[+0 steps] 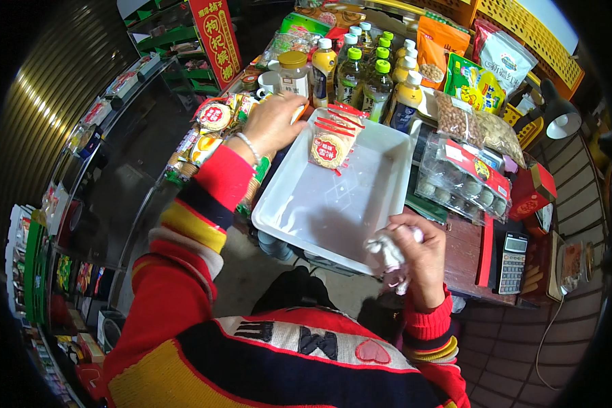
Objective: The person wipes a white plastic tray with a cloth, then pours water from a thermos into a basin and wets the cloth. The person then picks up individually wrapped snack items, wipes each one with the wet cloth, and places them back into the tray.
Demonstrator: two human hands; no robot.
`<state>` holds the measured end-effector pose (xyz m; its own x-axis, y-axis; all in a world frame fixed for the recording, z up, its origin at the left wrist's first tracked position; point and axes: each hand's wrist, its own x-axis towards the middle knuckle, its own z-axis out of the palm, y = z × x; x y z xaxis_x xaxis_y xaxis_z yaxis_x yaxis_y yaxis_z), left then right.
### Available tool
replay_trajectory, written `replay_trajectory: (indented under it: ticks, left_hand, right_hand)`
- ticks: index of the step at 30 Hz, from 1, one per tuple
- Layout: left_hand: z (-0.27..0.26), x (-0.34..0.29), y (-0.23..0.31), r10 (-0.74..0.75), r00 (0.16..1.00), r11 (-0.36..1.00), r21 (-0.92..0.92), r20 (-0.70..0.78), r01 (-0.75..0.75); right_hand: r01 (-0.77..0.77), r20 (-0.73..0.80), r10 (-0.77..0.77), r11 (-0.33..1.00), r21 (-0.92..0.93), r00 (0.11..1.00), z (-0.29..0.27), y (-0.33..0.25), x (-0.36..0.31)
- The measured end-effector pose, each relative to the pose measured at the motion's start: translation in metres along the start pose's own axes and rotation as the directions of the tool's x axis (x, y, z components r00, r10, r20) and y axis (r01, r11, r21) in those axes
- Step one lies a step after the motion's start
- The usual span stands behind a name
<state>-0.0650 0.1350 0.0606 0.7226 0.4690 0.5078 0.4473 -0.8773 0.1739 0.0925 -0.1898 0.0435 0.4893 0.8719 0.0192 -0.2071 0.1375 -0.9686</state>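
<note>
My right hand is closed on a crumpled white cloth, just off the near right corner of a white plastic tray. At the tray's far left end lies a clear packet of round biscuits with red strips on it. My left hand reaches past the tray's far left corner, fingers curled down around something with an orange and white edge; most of it is hidden. Close beyond those fingers stands a jar with a gold lid, and a white mug is beside it.
Several capped drink bottles stand behind the tray. Snack bags and a clear pack of round items lie to the right, near a calculator and a black lamp. Wrapped biscuits are piled left of my left hand.
</note>
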Motion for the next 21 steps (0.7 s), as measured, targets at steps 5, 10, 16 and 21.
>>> replay_trajectory:
  ticks: [5, 10, 16, 21]
  left_hand:
    - [-0.053, -0.021, -0.076, -0.351, 0.865, 0.889, 0.162, -0.359, 0.428]
    - [-0.048, -0.057, -0.179, -0.709, 0.679, 0.641, 0.227, -0.191, 0.733]
    - [-0.029, -0.061, -0.219, -0.820, 0.572, 0.567, 0.154, 0.012, 0.809]
    - [-0.033, -0.067, -0.223, -0.797, 0.601, 0.603, -0.157, -0.062, 0.782]
  right_hand:
    - [-0.132, 0.034, 0.144, 0.750, 0.649, 0.989, 0.010, -0.005, 0.001]
    - [-0.301, 0.233, 0.200, 0.755, 0.583, 0.952, 0.047, -0.012, -0.019]
    - [-0.202, 0.228, 0.096, 0.837, 0.508, 0.969, 0.053, -0.017, -0.022]
    - [-0.249, 0.112, 0.223, 0.847, 0.471, 0.968, 0.060, -0.002, -0.022]
